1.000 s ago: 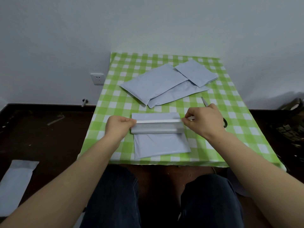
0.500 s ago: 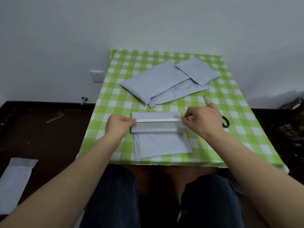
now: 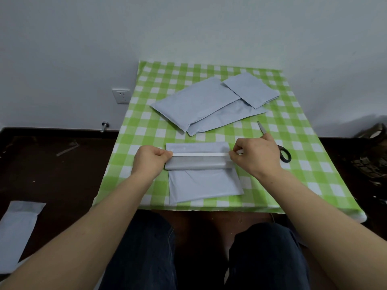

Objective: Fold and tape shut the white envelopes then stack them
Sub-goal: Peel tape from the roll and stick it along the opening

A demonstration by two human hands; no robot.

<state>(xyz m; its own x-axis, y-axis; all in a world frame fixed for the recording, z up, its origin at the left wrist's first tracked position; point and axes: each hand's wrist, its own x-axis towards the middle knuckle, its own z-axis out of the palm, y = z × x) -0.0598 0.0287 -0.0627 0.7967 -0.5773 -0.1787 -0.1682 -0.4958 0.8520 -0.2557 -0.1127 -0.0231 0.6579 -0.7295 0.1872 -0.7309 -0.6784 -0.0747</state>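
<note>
A white envelope (image 3: 204, 185) lies near the front edge of the green checked table (image 3: 146, 122), its upper part curled over in a fold (image 3: 196, 165). A thin white strip (image 3: 201, 154) is stretched flat across that fold. My left hand (image 3: 151, 159) pinches the strip's left end, and my right hand (image 3: 255, 155) pinches its right end. Farther back lie two large white envelopes (image 3: 196, 101) overlapping, with a smaller folded one (image 3: 250, 88) on top at the right.
Black-handled scissors (image 3: 283, 152) lie just right of my right hand, blades pointing away. Another white envelope (image 3: 18, 227) rests on the dark floor at the left. A wall socket (image 3: 121, 96) is left of the table. My knees are under the front edge.
Both hands keep their pinch on the strip. The strip sits very slightly lower over the fold; otherwise only the camera view has shifted a little.
</note>
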